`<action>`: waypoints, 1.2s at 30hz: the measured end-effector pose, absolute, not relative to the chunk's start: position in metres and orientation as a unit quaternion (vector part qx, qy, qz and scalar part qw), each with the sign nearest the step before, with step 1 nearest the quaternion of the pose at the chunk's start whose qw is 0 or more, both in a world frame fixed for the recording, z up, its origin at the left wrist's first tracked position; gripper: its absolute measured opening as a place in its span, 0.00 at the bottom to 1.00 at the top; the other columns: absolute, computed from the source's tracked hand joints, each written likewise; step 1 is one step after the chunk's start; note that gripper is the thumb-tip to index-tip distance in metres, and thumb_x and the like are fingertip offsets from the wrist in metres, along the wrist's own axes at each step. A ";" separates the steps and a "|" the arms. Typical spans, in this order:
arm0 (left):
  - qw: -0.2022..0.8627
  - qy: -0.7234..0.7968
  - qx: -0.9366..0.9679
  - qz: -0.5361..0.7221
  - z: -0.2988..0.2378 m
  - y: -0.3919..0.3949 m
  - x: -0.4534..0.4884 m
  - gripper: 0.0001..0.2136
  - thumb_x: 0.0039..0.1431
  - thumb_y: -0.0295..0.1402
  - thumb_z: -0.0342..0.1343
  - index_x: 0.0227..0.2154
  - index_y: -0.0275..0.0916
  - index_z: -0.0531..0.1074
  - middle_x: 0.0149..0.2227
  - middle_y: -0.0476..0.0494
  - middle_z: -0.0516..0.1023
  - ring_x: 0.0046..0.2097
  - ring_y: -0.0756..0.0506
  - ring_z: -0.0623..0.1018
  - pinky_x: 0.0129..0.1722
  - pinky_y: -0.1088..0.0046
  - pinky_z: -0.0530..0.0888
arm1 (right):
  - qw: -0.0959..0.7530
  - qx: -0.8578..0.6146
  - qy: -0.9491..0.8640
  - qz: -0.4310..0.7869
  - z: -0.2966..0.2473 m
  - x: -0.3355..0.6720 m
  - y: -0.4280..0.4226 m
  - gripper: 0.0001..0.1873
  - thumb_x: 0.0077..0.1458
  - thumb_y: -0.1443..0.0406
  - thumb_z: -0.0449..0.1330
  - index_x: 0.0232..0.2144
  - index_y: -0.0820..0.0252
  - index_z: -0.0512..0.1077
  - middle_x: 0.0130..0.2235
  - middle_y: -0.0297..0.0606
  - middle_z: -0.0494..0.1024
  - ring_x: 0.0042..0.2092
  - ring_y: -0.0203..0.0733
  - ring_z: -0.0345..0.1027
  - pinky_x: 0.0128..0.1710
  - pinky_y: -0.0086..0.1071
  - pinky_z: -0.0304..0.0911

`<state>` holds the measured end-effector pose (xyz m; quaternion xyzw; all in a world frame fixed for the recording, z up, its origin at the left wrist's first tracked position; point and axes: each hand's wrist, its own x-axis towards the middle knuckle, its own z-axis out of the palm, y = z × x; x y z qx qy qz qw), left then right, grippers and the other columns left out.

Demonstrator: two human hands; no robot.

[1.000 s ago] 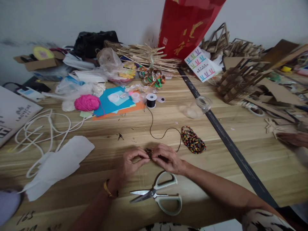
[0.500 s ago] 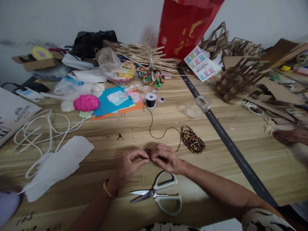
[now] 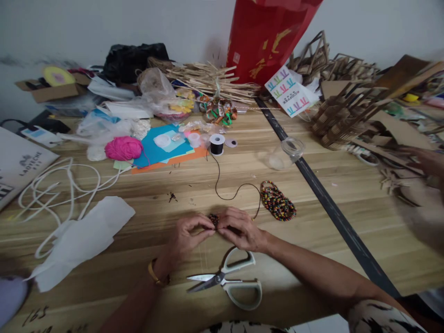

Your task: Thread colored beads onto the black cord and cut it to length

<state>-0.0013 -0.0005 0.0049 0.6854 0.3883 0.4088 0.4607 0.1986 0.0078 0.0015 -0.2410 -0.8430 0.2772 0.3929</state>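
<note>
Close together above the table, my left hand (image 3: 189, 233) and my right hand (image 3: 241, 229) pinch a small cluster of dark, multicoloured beads (image 3: 212, 219) between their fingertips. Both hands are closed on it, and the fingers hide part of it. Black cord (image 3: 237, 196) winds from a white-rimmed spool (image 3: 217, 144) toward my right hand; its end is hidden there. Beside that hand lies a coil of colourful strung beads (image 3: 278, 202). Below my hands rest scissors (image 3: 222, 279) with pale handles, their blades apart. Thin pale threads hang below my left fingertips.
A clear jar (image 3: 286, 153) lies on its side near a black strip (image 3: 333, 212). Left are white paper (image 3: 86, 238), white cord (image 3: 71, 199) and pink yarn (image 3: 124, 149). Small woven baskets (image 3: 338, 120) stand at right. Another person's blurred hand (image 3: 430, 162) reaches in from the right edge.
My hands stay almost still on the beads. At the right edge, the other person's hand has moved up and away over the cardboard pieces.
</note>
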 end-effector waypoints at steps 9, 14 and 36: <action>0.458 0.388 0.691 0.403 0.005 0.000 0.000 0.02 0.50 0.29 0.62 0.25 0.36 0.76 0.27 0.43 0.79 0.31 0.47 0.78 0.34 0.72 0.74 | 0.388 -0.241 -0.847 0.271 0.001 0.198 0.008 0.06 0.61 0.67 0.51 0.32 0.61 0.66 0.30 0.40 0.72 0.34 0.40 0.65 0.36 0.34 0.62; 0.458 0.388 0.691 0.404 0.003 -0.001 -0.001 0.02 0.50 0.29 0.62 0.25 0.36 0.76 0.27 0.43 0.79 0.31 0.47 0.78 0.34 0.73 0.74 | 0.378 -0.245 -0.852 0.267 0.002 0.198 0.008 0.07 0.61 0.66 0.51 0.31 0.61 0.66 0.29 0.40 0.72 0.34 0.40 0.65 0.36 0.33 0.62; 0.473 0.379 0.683 0.407 0.007 -0.001 0.001 0.02 0.50 0.28 0.62 0.25 0.36 0.76 0.27 0.45 0.79 0.31 0.47 0.77 0.34 0.73 0.73 | 0.382 -0.239 -0.850 0.273 0.002 0.197 0.009 0.07 0.61 0.67 0.51 0.32 0.61 0.66 0.30 0.41 0.72 0.34 0.40 0.65 0.36 0.34 0.62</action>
